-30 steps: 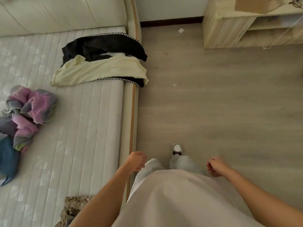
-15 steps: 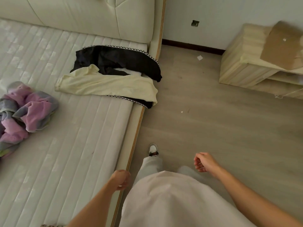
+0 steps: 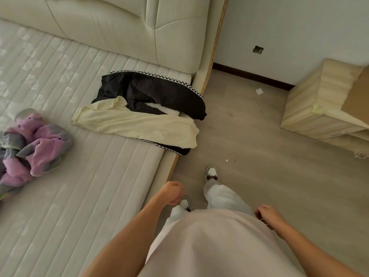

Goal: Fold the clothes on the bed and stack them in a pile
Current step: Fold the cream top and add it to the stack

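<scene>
Bed [image 3: 83, 192]: quilted pale mattress, padded cream headboard [image 3: 123, 27] at the far end, wood-edged frame along the right side. Black garment [image 3: 151, 92]: checkered trim, laid unfolded at the mattress's right edge near the headboard, one corner hanging over the frame. Cream garment [image 3: 137, 124]: draped loosely across the near part of the black garment, touching it, its right end at the bed's edge. Purple garment [image 3: 38, 144]: purple and grey, crumpled in a heap at the left of the mattress, well apart from the other two. No folded pile is seen. Left hand [image 3: 171, 193]: held low beside the bed frame, fingers loosely curled, nothing gripped. Right hand [image 3: 266, 213]: held low over the floor [image 3: 269, 156] beside the person's hip, fingers loosely curled, nothing seen gripped. Person: standing on the floor just beside the bed, pale trousers, white shoes [image 3: 212, 173]. Cabinet [image 3: 319, 104]: light wood, against the wall at the right, well apart from the bed. Paper scraps [image 3: 259, 91]: small, scattered on the floor.
</scene>
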